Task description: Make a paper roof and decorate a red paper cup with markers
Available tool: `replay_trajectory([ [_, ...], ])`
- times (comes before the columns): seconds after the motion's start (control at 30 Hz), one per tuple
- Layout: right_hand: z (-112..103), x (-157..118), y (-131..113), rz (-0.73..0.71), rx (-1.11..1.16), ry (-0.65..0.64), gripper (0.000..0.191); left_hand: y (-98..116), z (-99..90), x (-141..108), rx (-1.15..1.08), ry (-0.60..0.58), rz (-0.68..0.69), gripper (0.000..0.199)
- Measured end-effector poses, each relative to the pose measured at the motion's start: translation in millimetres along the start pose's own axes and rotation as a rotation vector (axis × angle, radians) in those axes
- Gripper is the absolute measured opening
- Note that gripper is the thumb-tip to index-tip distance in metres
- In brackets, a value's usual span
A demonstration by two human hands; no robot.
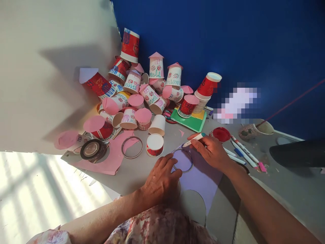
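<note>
A purple paper sheet (200, 179) with a round cut-out at its lower edge lies on the grey table (134, 169). On its upper left part rests a thin ring (192, 162). My left hand (164, 174) bends over the ring's left side, its fingertips pressing on the rim. My right hand (210, 150) grips a white marker (191, 140) with a teal end; the tip points down at the ring's top edge. Just beyond my left hand stands a short red-and-white cup piece (155, 145).
Decorated paper cups (130, 117) with pink tops crowd the back left. A second ring (132, 137) and tape roll (92, 149) lie on pink paper (111, 164). Markers (243, 154) and a red container (221, 134) sit right; a green booklet (189, 120) lies behind.
</note>
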State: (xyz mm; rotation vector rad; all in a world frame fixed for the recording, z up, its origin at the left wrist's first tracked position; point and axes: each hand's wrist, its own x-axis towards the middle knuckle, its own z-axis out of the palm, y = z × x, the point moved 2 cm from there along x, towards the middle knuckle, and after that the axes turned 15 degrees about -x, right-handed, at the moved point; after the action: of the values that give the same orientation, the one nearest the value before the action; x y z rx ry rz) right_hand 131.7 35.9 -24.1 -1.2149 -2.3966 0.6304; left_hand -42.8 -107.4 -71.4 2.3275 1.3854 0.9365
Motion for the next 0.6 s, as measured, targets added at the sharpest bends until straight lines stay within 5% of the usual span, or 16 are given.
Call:
replay_trajectory([
  [0.6,20.8,25.8,-21.5,-0.029,0.071,-0.18,0.042,-0.3,-2.6,-1.7,-0.041,0.006,-0.022,0.027],
])
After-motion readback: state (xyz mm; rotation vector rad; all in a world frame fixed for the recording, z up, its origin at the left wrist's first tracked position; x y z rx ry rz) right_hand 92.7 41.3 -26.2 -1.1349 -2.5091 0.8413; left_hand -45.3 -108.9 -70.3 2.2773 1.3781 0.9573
